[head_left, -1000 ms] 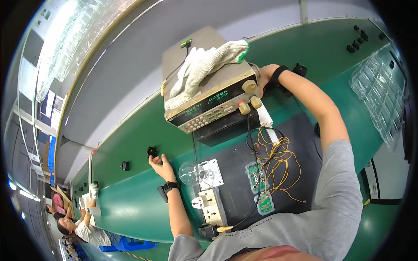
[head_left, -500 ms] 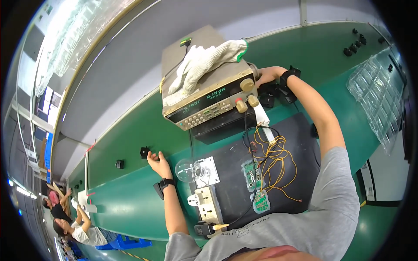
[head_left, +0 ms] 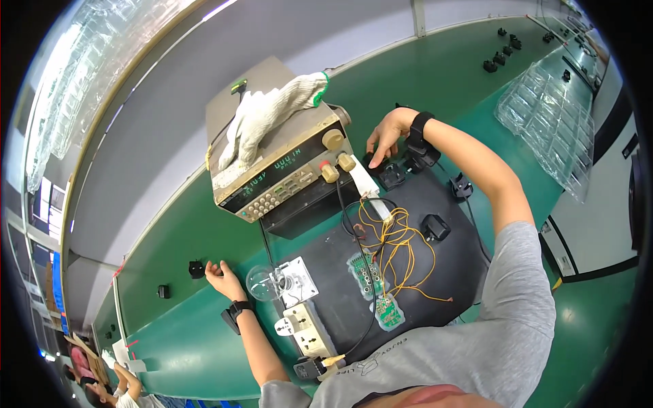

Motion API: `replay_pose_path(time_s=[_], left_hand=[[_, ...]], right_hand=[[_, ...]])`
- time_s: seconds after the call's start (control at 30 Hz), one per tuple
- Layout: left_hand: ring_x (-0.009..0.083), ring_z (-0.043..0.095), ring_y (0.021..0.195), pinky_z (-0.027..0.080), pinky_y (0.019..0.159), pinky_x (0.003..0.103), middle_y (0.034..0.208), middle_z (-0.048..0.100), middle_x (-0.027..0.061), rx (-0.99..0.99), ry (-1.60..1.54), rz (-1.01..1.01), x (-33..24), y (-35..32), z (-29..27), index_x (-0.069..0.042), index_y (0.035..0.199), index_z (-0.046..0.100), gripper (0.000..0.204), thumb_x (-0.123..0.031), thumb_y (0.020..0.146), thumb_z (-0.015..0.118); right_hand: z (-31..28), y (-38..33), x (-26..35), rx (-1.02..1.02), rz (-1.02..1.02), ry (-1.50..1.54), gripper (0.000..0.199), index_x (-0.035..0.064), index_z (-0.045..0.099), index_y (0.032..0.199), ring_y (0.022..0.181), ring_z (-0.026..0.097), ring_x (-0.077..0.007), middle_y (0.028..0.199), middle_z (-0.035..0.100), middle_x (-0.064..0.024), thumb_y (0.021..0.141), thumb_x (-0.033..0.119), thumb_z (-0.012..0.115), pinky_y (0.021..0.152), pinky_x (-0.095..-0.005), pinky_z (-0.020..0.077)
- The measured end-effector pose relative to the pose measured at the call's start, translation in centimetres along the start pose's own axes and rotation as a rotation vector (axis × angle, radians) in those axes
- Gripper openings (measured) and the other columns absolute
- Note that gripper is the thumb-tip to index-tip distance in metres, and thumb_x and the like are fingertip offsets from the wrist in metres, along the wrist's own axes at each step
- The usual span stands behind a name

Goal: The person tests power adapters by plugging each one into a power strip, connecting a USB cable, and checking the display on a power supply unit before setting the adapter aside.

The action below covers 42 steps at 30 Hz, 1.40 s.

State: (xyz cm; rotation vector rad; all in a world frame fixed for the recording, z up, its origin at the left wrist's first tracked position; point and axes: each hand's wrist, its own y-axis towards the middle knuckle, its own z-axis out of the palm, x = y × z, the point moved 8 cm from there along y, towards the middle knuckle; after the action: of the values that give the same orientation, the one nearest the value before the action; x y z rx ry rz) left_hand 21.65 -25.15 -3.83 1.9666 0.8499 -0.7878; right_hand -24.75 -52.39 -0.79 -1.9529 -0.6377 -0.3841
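Black adapters (head_left: pixel 392 175): loose on the green bench (head_left: pixel 180 333); a group lies under and beside my right hand, and another sits just beyond my left fingertips.
Power strip (head_left: pixel 311 330): cream, closest to me at lower centre; I'd keep my sleeves off its plugged-in cord.
Green circuit boards (head_left: pixel 389 313): two, end to end on the dark mat (head_left: pixel 333 251), best left unbumped.
Glass bulb (head_left: pixel 264 283): clear, beside its white plate; my left forearm should pass wide of it.
Left hand (head_left: pixel 224 279): fingers loosely curled and parted, nothing visible in them, by the lone adapter.
Yellow wires (head_left: pixel 393 239): a loose tangle on the mat; I'd lift over it, never drag through.
Right hand (head_left: pixel 391 129): bent down, fingertips at a dark adapter; I cannot tell whether they grip it. I'd pinch the casing, not a cord, and separate it from its neighbours before lifting.
Bench meter (head_left: pixel 286 173): boxy, its display lit, left of that hand; I'd stay clear of its knobs.
White glove (head_left: pixel 265 115): draped on top of the meter.
Clear tray (head_left: pixel 547 122): far right, its compartments see-through.
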Motion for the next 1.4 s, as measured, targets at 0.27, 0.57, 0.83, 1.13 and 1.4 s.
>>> replay_pose_path(time_s=[0.27, 0.57, 0.83, 1.13, 1.4], left_hand=[[0.0203, 0.054, 0.085, 0.044, 0.076, 0.033, 0.097, 0.053, 0.0098, -0.001, 0.020, 0.001, -0.1, 0.0, 0.3, -0.001, 0.110, 0.053, 0.032, -0.013, 0.081, 0.062], [0.0215, 0.056, 0.081, 0.046, 0.075, 0.035, 0.094, 0.054, 0.0097, -0.034, 0.059, 0.049, -1.2, 0.0, 0.1, -0.003, 0.106, 0.056, 0.028, -0.013, 0.080, 0.062], [0.0233, 0.056, 0.084, 0.046, 0.078, 0.036, 0.102, 0.055, 0.0109, -0.031, 0.054, -0.004, -0.9, -0.6, -0.3, -0.003, 0.106, 0.056, 0.029, -0.015, 0.080, 0.061], [0.0259, 0.058, 0.088, 0.046, 0.079, 0.038, 0.104, 0.055, 0.0125, -0.118, 0.006, -0.022, -1.2, -0.9, -1.5, -0.005, 0.105, 0.058, 0.030, -0.015, 0.078, 0.062], [0.0213, 0.054, 0.084, 0.046, 0.077, 0.034, 0.097, 0.055, 0.0099, -0.098, -0.101, 0.137, -3.6, -4.5, -2.8, -0.006, 0.103, 0.058, 0.028, -0.015, 0.077, 0.064]], right_hand=[[2.3, -2.3, -2.0, -0.183, -0.275, -0.038, 0.045, 0.0042, 0.060, 0.101, 0.081, 0.055, -0.0125, 0.089, 0.062, -0.0029, 0.080, 0.043, 0.065, 0.070, -0.0257, 0.0437], [-8.4, -5.6, -7.6, -1.115, 0.083, -0.209, 0.080, -0.0026, 0.052, 0.116, 0.109, 0.051, -0.0350, 0.116, 0.052, -0.0242, 0.061, 0.049, 0.075, 0.088, -0.0392, 0.0441], [-5.8, -2.0, -6.3, -0.788, -0.026, -0.263, 0.064, -0.0007, 0.053, 0.112, 0.095, 0.059, -0.0334, 0.107, 0.059, -0.0228, 0.060, 0.027, 0.077, 0.084, -0.0376, 0.0461], [2.3, -14.0, 1.7, -1.044, -0.368, 0.118, 0.062, 0.0071, 0.038, 0.121, 0.082, 0.050, -0.0148, 0.096, 0.046, -0.0067, 0.066, 0.000, 0.065, 0.072, -0.0257, 0.0454], [17.4, -15.5, 20.7, -0.796, -0.767, 0.131, 0.064, 0.0034, 0.038, 0.124, 0.085, 0.054, -0.0144, 0.104, 0.051, -0.0086, 0.066, -0.001, 0.066, 0.065, -0.0231, 0.0453]])
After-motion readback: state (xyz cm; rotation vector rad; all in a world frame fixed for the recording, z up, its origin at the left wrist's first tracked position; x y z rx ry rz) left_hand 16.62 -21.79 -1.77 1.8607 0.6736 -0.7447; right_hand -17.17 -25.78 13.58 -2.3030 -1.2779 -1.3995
